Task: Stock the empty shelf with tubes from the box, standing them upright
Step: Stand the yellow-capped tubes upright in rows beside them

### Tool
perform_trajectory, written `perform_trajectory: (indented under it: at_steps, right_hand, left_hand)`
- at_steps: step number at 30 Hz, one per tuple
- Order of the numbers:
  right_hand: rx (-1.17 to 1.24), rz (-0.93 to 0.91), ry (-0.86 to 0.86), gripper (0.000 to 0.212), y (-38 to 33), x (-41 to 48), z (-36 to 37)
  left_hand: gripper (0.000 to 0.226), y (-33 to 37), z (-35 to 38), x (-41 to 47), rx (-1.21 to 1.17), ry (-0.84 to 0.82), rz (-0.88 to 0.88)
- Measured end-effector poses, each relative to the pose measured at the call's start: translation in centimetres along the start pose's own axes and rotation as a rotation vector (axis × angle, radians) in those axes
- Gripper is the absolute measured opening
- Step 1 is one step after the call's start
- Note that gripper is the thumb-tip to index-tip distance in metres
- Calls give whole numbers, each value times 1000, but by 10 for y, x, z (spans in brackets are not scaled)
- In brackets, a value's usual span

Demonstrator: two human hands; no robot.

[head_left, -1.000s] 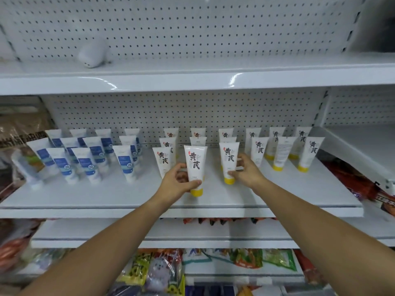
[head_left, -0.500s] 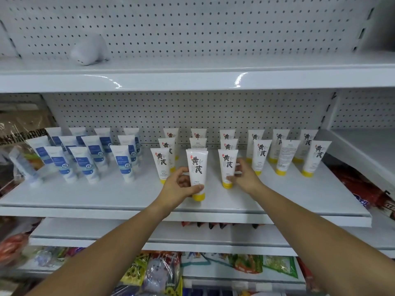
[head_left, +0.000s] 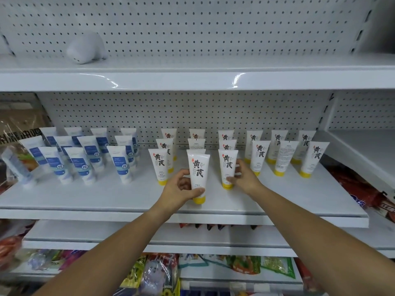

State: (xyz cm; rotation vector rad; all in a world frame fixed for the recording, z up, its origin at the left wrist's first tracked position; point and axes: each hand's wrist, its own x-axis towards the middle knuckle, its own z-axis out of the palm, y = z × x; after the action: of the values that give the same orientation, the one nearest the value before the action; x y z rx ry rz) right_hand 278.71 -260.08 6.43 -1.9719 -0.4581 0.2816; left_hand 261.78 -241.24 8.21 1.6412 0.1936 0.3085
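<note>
On the white middle shelf [head_left: 106,201] stand several white tubes with yellow caps, cap down, in rows. My left hand [head_left: 179,191] grips the frontmost yellow-capped tube [head_left: 198,174] near its cap, upright on the shelf. My right hand [head_left: 243,177] pinches the neighbouring tube [head_left: 227,167] at its lower right side. More yellow-capped tubes [head_left: 277,157] fill the rows behind and to the right. Several white tubes with blue labels [head_left: 83,165] stand at the left. No box is in view.
A white rounded object [head_left: 85,49] lies on the upper shelf. Snack packets [head_left: 241,265] fill the lower shelves. A brown carton [head_left: 19,129] sits at the far left, and red packets [head_left: 359,189] at the right. Bare shelf surface runs along the front edge.
Both hands stay on their tubes. The left hand's tube has shifted slightly forward of the row, and the right hand's tube has settled upright. The view has moved closer.
</note>
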Motion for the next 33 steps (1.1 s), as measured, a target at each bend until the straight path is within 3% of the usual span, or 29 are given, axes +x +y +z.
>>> perform_trajectory:
  at_steps: [24, 33]
  right_hand:
    - [48, 10, -21, 51, 8, -4, -3]
    - [229, -33, 98, 44, -7, -14, -63]
  left_hand:
    - [47, -6, 5, 2, 22, -27, -7]
    - [48, 2, 39, 10, 46, -51, 56]
